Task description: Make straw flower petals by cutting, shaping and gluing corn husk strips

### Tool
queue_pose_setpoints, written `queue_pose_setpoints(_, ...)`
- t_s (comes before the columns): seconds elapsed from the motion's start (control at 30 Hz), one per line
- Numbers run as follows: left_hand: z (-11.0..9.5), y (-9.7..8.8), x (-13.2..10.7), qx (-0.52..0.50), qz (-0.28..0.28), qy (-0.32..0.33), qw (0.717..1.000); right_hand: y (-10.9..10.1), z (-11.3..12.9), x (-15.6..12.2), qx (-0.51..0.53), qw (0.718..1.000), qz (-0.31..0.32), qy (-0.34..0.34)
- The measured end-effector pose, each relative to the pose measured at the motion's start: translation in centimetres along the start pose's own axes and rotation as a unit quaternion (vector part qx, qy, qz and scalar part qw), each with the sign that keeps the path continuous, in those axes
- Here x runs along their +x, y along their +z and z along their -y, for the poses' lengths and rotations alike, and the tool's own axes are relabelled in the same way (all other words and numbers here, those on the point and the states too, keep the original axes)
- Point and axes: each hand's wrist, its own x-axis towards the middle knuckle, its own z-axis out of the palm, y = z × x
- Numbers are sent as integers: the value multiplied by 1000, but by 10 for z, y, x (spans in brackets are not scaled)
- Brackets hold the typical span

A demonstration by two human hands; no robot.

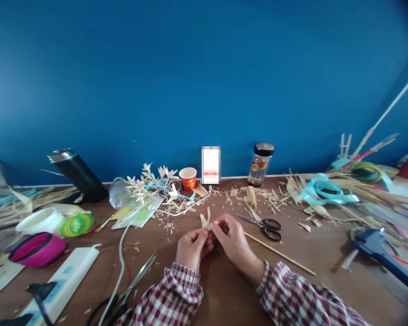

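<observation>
Near the middle of the table, a small pale flower of dried husk petals (206, 221) stands up from my fingertips. My left hand (191, 246) pinches its base. My right hand (231, 235) meets it from the other side, thumb and forefinger closed on a pale piece at the flower's edge. Where the fingers overlap, the lower part of the flower is hidden. Just right of my right hand lie black-handled scissors (270, 228) and a thin wooden stick (285, 257). Finished-looking husk flowers on pale blue stems (153, 181) lie at the back left.
Husk scraps (268, 197) litter the back. A red paper cup (188, 180), a blurred-out phone-like screen (211, 166) and a lidded bottle (260, 165) stand by the wall. A blue glue gun (384, 253) lies right. Left are larger scissors (132, 283), a power strip (66, 280) and a white cable (121, 253).
</observation>
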Motion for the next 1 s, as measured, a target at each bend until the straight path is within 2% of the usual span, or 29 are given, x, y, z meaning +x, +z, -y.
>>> queue_pose_setpoints(0.17,-1,1,1,-10,-5,-6,1000,0,-1,1,35,999,23,-1)
queue_pose_setpoints(0.37,-4,0,1,-6,-2,-32,999,-3,3,1,12,1000,21,-4)
queue_pose_setpoints(0.5,-4,0,1,-7,-7,-28,1000,-3,3,1,32,999,31,-9)
queue_pose_setpoints(0.67,-2,-2,0,23,13,-20,999,-5,7,2,68,996,55,-26)
queue_pose_setpoints(0.87,-2,-1,-2,54,32,-16,998,-8,10,4,55,997,48,-15)
queue_pose_setpoints(1.0,-3,-1,-3,59,27,-12,998,-7,6,4,107,993,43,30)
